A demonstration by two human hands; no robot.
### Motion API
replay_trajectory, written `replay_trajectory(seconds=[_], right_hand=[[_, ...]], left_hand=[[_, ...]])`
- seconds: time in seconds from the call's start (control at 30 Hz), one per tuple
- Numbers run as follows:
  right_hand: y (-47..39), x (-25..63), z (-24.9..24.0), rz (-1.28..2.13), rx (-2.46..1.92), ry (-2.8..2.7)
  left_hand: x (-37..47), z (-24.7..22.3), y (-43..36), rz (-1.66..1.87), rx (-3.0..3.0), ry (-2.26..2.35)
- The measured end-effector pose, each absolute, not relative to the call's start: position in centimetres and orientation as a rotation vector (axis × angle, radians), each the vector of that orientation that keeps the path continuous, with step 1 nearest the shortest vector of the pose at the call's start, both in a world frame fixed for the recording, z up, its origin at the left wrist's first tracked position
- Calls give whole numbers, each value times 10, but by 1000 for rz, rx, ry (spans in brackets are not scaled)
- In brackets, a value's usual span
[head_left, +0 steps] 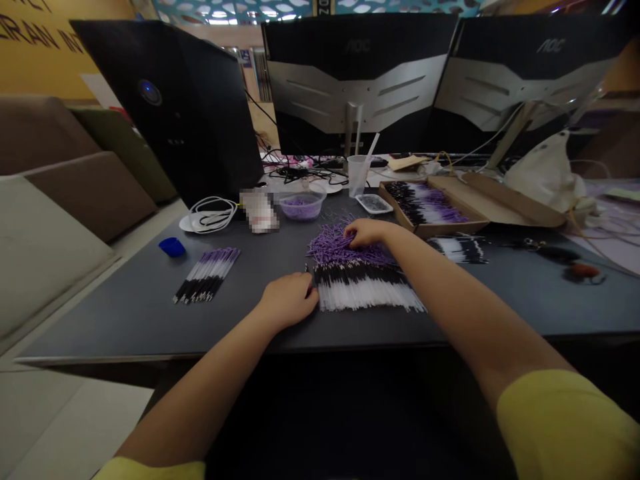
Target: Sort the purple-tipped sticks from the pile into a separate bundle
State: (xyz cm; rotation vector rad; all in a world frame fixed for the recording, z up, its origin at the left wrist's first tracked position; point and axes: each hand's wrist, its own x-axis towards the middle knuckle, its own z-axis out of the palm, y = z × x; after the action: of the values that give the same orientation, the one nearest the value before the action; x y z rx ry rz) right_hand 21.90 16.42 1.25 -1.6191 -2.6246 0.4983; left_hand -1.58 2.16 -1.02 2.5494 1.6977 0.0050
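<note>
My left hand [287, 301] rests on the dark desk at the left end of a row of thin black-and-white sticks [367, 293]. Its fingers are curled, and the dark tip of one thin stick [307, 268] pokes up above them. Just behind the row lies a loose heap of small purple pieces [325, 245]. Reaching into this heap, my right hand [369, 232] has its fingertips pinched together; whatever is between them is hidden. Off to the left, a small bundle of sticks with purple, white and black sections [207, 275] lies flat.
Behind the heap are a clear tub of purple pieces [301, 208], a small white tray [374, 204] and a plastic cup [357, 175]. An open cardboard box [425, 230] holds many sticks. A blue cap [172, 247] lies left; monitors [360, 87] and a computer tower [200, 113] stand behind.
</note>
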Motion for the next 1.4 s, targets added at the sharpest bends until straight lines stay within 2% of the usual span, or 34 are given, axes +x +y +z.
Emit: replay_trajectory(seconds=[0.53,0.87,1.1,1.4], right_hand=[[118,259,20,318,-1490,-2448],[90,281,16,334,-1477,-2341],[66,286,10,165,-1499,-2263],[45,278,-5,180,-1515,-2080]], left_hand=[[-13,-11,22,2,2481,1778],[-16,-13,25,64,2472,1760],[-18,-12,24,169,2384,1789],[-14,-6,18,73,2369,1811]])
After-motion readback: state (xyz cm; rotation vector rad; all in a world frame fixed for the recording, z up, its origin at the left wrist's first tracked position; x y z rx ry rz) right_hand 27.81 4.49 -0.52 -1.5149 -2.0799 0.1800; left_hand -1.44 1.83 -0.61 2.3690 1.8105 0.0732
